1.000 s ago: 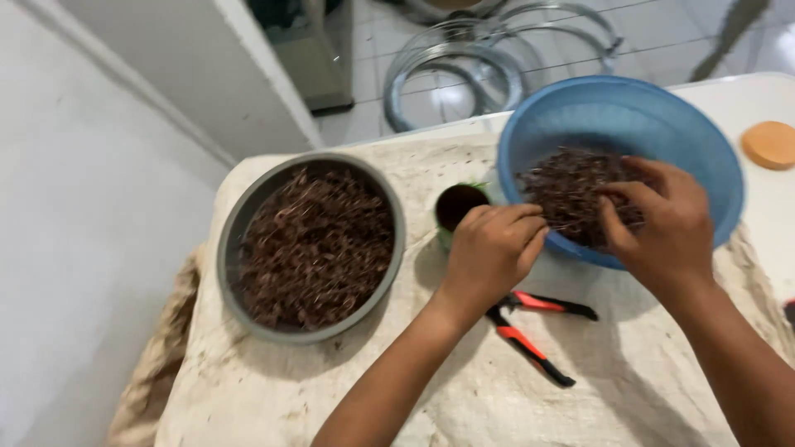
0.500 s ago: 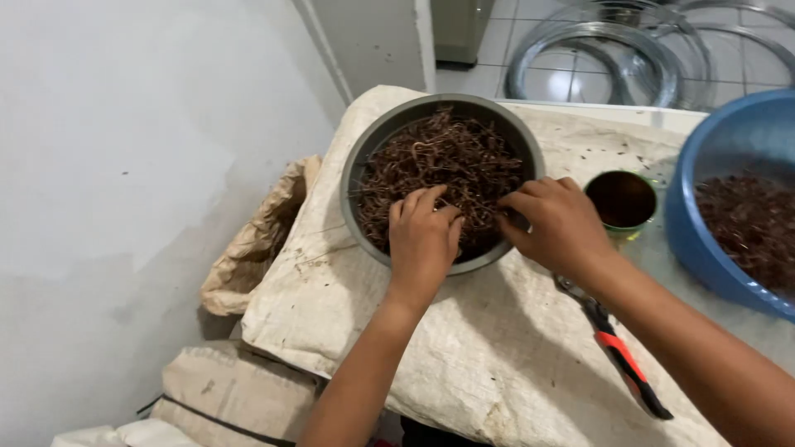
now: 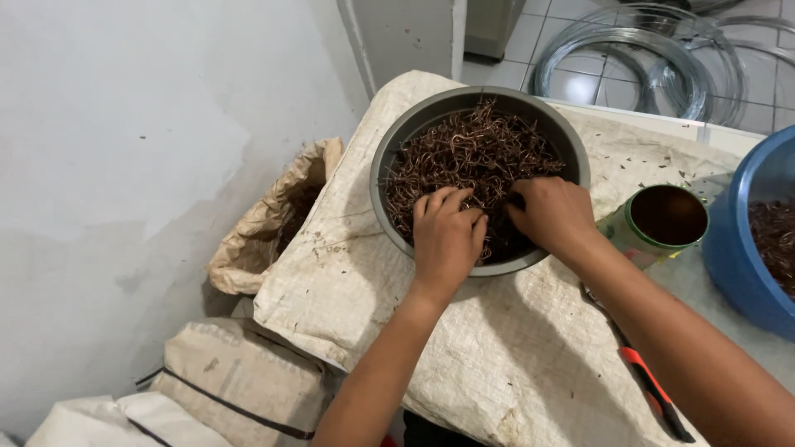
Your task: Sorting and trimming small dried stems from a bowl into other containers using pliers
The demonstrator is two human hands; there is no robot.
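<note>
Both hands are shown inside a grey metal bowl (image 3: 389, 178) filled with a tangle of thin brown wire hooks (image 3: 472, 153). The left hand (image 3: 447, 236) is laid palm down at the bowl's near edge, its fingers curled into the tangle; whether any pieces are actually pinched cannot be told. The right hand (image 3: 553, 217) is pressed into the pile just beside it, fingertips buried, so its grasp is likewise hidden. The bowl is set on a woven white sack (image 3: 513, 364) spread over the table, close to the sack's left edge, beyond which a crumpled brown bag (image 3: 265, 228) of similar material is seen lower down.

Risks, as judged from this arrangement:
- Pricked or scratched skin may be caused by the bare fingers being pushed into interlocked wire ends.
- Because the pieces are hooked together, a whole clump could be dragged out and scattered over the sack.
- The bowl could be tipped towards the table edge if its near rim is leaned on.
- The open tin can (image 3: 662, 219) just beside the right wrist might be knocked over by the forearm, towards the blue basin (image 3: 741, 248).
- The red-handled pliers (image 3: 650, 393), partly hidden beneath the right forearm, could be swept off the table.
</note>
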